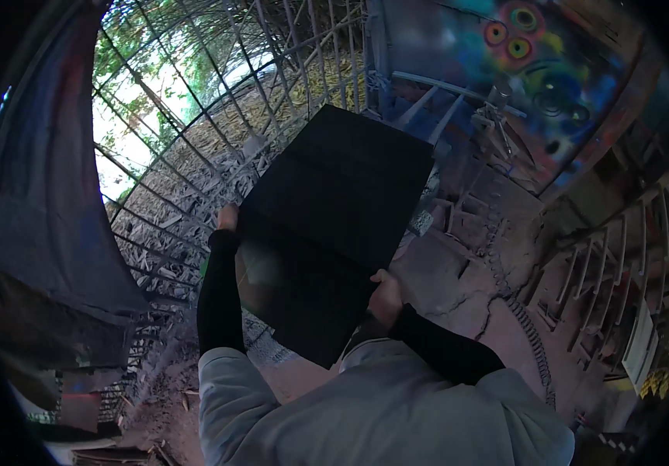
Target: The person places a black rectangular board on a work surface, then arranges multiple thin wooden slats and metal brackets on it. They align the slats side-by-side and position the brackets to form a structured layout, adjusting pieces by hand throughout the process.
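A large flat black panel [338,202], roughly rectangular, is held up tilted in front of me and fills the middle of the view. What it is made of I cannot make out. On its left edge my left hand [227,217] is closed, with the fingers partly hidden behind it. My right hand [386,298] grips the lower right edge, its thumb on the near face. Black sleeves cover both forearms below a grey shirt. Behind the panel, part of a pale surface shows at its lower left.
A metal bar grille [187,116] stands ahead and left, with dry litter and foliage beyond. Dark cloth [55,194] hangs at the left. At right are a painted panel [552,85], a coiled hose [532,334] on the cracked floor [459,287], and slatted metal racks [606,264].
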`<move>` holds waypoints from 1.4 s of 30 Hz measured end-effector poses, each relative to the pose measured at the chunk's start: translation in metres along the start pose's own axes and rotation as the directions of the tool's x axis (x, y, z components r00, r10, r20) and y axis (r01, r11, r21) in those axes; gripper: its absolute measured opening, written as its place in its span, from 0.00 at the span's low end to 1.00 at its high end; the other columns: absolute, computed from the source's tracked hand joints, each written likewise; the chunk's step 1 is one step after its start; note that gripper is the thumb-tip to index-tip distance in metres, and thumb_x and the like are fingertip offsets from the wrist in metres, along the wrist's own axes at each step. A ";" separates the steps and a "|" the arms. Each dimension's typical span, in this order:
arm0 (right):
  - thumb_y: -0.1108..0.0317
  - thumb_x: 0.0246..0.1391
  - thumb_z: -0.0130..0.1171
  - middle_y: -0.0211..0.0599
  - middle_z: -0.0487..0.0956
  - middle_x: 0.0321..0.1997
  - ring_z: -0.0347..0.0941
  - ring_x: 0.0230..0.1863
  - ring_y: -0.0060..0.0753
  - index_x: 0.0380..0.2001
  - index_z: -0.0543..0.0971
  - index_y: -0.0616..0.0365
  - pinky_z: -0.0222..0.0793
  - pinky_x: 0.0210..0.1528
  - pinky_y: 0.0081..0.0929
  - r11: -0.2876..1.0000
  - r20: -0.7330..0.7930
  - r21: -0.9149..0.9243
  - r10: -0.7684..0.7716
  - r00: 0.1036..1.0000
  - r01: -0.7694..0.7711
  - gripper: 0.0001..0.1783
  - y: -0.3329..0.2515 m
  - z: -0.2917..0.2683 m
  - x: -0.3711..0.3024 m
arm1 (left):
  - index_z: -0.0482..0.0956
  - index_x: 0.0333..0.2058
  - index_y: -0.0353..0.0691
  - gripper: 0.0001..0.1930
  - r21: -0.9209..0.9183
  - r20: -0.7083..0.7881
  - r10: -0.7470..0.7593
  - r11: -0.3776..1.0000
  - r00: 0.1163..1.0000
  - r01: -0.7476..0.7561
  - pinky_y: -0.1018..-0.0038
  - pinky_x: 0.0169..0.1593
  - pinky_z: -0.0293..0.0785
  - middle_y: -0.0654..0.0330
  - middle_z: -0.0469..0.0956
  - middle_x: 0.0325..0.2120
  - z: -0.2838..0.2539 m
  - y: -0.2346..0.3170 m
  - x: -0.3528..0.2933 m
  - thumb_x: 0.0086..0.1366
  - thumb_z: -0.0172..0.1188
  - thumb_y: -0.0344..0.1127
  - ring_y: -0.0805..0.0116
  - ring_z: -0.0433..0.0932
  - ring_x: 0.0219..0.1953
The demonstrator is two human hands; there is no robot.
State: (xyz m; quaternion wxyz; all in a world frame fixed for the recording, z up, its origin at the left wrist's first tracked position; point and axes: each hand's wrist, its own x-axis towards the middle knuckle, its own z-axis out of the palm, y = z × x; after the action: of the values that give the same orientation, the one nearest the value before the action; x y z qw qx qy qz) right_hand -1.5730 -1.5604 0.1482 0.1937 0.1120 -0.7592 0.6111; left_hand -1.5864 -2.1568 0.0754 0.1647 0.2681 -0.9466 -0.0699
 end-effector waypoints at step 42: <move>0.64 0.60 0.61 0.37 0.79 0.27 0.75 0.31 0.24 0.34 0.80 0.66 0.69 0.37 0.24 0.804 0.257 -0.453 0.532 0.807 -0.386 0.13 0.235 -0.134 0.365 | 0.72 0.56 0.29 0.22 -0.324 0.364 -0.405 0.789 0.839 0.522 0.67 0.62 0.64 0.46 0.75 0.54 0.011 0.160 -0.033 0.68 0.44 0.35 0.55 0.72 0.58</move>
State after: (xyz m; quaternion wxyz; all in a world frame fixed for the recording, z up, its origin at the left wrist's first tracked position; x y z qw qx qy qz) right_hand -1.9755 -1.3519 0.1215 -0.0924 -0.0049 -0.8889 0.4487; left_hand -1.6413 -2.0030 0.0919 0.0614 0.4410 -0.8275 -0.3420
